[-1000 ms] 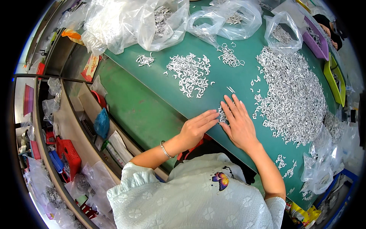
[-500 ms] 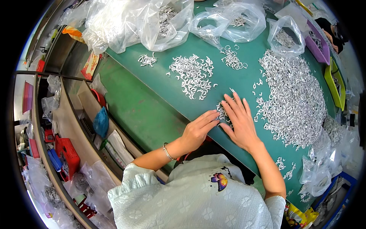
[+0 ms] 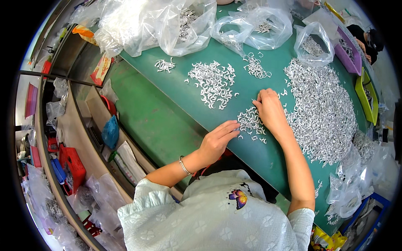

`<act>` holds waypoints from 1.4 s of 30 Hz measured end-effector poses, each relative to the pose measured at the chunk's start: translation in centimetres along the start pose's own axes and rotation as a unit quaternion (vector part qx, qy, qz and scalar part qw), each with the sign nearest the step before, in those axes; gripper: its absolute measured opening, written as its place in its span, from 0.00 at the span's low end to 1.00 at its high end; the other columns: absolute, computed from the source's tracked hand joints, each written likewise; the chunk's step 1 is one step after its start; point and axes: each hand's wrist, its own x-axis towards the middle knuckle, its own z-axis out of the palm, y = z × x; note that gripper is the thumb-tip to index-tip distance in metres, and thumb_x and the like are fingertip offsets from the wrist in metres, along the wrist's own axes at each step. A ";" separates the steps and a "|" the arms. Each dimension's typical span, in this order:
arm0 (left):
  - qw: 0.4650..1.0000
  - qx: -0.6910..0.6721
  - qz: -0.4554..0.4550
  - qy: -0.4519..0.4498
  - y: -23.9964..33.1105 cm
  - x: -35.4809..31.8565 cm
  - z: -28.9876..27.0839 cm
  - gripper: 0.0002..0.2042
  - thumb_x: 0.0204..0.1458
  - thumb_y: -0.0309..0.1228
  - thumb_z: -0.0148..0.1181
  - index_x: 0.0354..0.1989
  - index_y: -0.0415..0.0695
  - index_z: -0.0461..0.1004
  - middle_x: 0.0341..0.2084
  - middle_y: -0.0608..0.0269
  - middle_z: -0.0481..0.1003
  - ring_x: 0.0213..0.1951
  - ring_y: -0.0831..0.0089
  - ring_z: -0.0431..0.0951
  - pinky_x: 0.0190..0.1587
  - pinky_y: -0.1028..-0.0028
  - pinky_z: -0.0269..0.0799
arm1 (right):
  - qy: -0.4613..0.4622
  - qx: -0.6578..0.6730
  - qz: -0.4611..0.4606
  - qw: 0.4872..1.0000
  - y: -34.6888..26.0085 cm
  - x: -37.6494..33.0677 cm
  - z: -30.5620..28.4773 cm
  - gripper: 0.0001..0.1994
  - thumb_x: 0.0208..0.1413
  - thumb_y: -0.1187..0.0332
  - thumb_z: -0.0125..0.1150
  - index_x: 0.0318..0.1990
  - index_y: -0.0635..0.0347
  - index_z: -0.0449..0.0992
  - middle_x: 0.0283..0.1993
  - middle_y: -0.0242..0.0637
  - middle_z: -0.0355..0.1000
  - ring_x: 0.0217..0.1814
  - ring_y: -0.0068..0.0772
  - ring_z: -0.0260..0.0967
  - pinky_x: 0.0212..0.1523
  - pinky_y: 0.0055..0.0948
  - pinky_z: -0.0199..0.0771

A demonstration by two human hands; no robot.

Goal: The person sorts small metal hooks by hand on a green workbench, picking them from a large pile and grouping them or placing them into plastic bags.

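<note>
At the table's near edge, my left hand [image 3: 218,141] holds its fingers stretched toward a small pile of curved silver metal pieces [image 3: 250,121], the fingertips touching its left side. My right hand [image 3: 270,108] is at the pile's upper right, fingers bent and drawn together in a pinch. A tiny pale tip shows at the fingertips; what it belongs to is too small to name. Farther off lies a looser group of similar curved pieces [image 3: 212,81]. To the right of my right hand spreads a large heap of silver pieces [image 3: 320,108].
Clear plastic bags [image 3: 184,31] with metal parts line the green table's [image 3: 176,94] far side. Ring-shaped parts [image 3: 255,67] form another group. A purple bin [image 3: 349,52] and a yellow-green bin [image 3: 367,100] stand right. Left are shelves with a red basket [image 3: 72,167]. Another person's hand [image 3: 365,52] is at far right.
My right hand has lifted off the small pile and moved up and right, its spread fingers now pinched together. More of the pile shows. My left hand has barely moved.
</note>
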 end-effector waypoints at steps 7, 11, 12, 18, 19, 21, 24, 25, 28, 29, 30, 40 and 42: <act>1.000 -0.001 -0.004 -0.001 0.1 -0.1 0.1 0.14 0.41 0.10 0.58 0.38 0.34 0.76 0.45 0.52 0.77 0.51 0.52 0.76 0.50 0.62 0.76 | -0.002 0.026 -0.013 1.000 0.5 1.5 0.8 0.07 0.45 0.82 0.53 0.34 0.72 0.67 0.36 0.60 0.71 0.39 0.63 0.71 0.42 0.50 0.71; 1.000 0.008 0.004 -0.004 0.1 0.1 0.0 0.12 0.43 0.11 0.57 0.37 0.33 0.76 0.45 0.52 0.77 0.51 0.53 0.76 0.49 0.63 0.77 | -0.032 -0.059 0.020 0.997 -0.9 1.8 0.4 0.11 0.43 0.81 0.59 0.36 0.75 0.70 0.37 0.62 0.73 0.42 0.62 0.73 0.44 0.45 0.77; 1.000 0.006 0.002 -0.005 0.2 0.2 -0.1 0.12 0.43 0.11 0.57 0.37 0.34 0.76 0.44 0.52 0.77 0.51 0.53 0.76 0.49 0.63 0.77 | -0.035 -0.038 0.035 0.998 -0.9 1.9 0.1 0.10 0.42 0.81 0.59 0.35 0.75 0.71 0.36 0.61 0.73 0.40 0.61 0.73 0.44 0.45 0.77; 1.000 -0.008 -0.003 -0.002 0.1 -0.1 0.0 0.14 0.42 0.10 0.57 0.39 0.34 0.76 0.45 0.52 0.77 0.52 0.52 0.76 0.50 0.62 0.76 | -0.024 0.179 0.126 0.975 3.7 3.1 -2.9 0.09 0.41 0.73 0.63 0.30 0.70 0.75 0.26 0.45 0.76 0.29 0.37 0.76 0.35 0.32 0.75; 1.000 -0.012 -0.005 -0.002 0.1 -0.1 0.0 0.15 0.41 0.09 0.58 0.39 0.34 0.76 0.45 0.51 0.77 0.52 0.52 0.76 0.51 0.62 0.76 | -0.031 0.205 0.147 0.967 4.5 3.2 -3.7 0.10 0.41 0.72 0.65 0.31 0.69 0.76 0.25 0.37 0.75 0.28 0.25 0.73 0.32 0.25 0.73; 1.000 -0.017 -0.007 0.000 0.1 -0.1 0.0 0.15 0.41 0.09 0.58 0.39 0.34 0.76 0.45 0.51 0.77 0.52 0.52 0.76 0.50 0.62 0.76 | -0.037 0.332 0.155 0.930 6.0 3.0 -4.2 0.06 0.45 0.74 0.62 0.31 0.67 0.76 0.25 0.33 0.73 0.25 0.22 0.69 0.29 0.19 0.68; 1.000 -0.020 -0.008 0.002 0.1 -0.2 0.0 0.15 0.41 0.09 0.57 0.39 0.34 0.76 0.45 0.51 0.77 0.52 0.52 0.76 0.50 0.62 0.76 | -0.053 0.479 0.195 0.854 6.1 3.4 -4.8 0.03 0.49 0.77 0.59 0.32 0.66 0.75 0.25 0.31 0.72 0.24 0.21 0.66 0.26 0.17 0.65; 1.000 -0.021 -0.007 0.002 0.0 -0.2 0.0 0.15 0.41 0.09 0.57 0.39 0.34 0.76 0.45 0.51 0.77 0.52 0.52 0.76 0.50 0.62 0.76 | -0.060 0.520 0.207 0.827 6.1 3.7 -4.9 0.02 0.51 0.77 0.59 0.33 0.65 0.75 0.26 0.31 0.71 0.24 0.21 0.65 0.26 0.17 0.64; 1.000 -0.009 -0.003 0.009 0.0 -0.2 0.0 0.12 0.43 0.11 0.57 0.37 0.34 0.76 0.44 0.51 0.77 0.51 0.53 0.77 0.49 0.64 0.77 | -0.047 0.605 0.215 0.766 6.3 6.7 -4.3 0.03 0.56 0.74 0.59 0.34 0.64 0.74 0.28 0.32 0.71 0.26 0.21 0.65 0.28 0.20 0.66; 1.000 -0.010 -0.001 0.008 0.0 -0.1 0.0 0.13 0.43 0.11 0.57 0.38 0.33 0.76 0.44 0.51 0.77 0.51 0.53 0.77 0.49 0.64 0.77 | 0.010 0.650 0.208 0.731 6.3 9.1 -4.2 0.03 0.58 0.74 0.59 0.36 0.65 0.74 0.30 0.34 0.72 0.29 0.23 0.68 0.31 0.22 0.69; 1.000 -0.009 0.002 0.004 0.1 0.1 -0.1 0.13 0.43 0.11 0.57 0.38 0.33 0.76 0.44 0.50 0.77 0.51 0.52 0.77 0.50 0.64 0.77 | 0.047 0.676 0.180 0.713 6.4 11.3 -4.7 0.03 0.59 0.75 0.57 0.38 0.65 0.73 0.31 0.34 0.72 0.32 0.24 0.69 0.34 0.23 0.72; 1.000 0.000 0.002 -0.001 -0.4 -0.3 -0.2 0.13 0.43 0.12 0.57 0.39 0.33 0.76 0.45 0.50 0.77 0.51 0.52 0.76 0.51 0.63 0.76 | -0.052 0.466 0.086 0.879 2.6 4.1 -5.2 0.21 0.61 0.73 0.55 0.60 0.73 0.65 0.59 0.51 0.69 0.60 0.37 0.69 0.60 0.31 0.69; 1.000 0.000 0.004 -0.004 -0.2 -0.2 -0.2 0.13 0.43 0.13 0.57 0.39 0.33 0.76 0.45 0.49 0.77 0.51 0.52 0.76 0.51 0.63 0.76 | -0.103 0.323 0.001 0.941 2.0 0.0 -5.1 0.19 0.56 0.73 0.60 0.56 0.66 0.71 0.56 0.46 0.73 0.58 0.38 0.72 0.60 0.35 0.69</act>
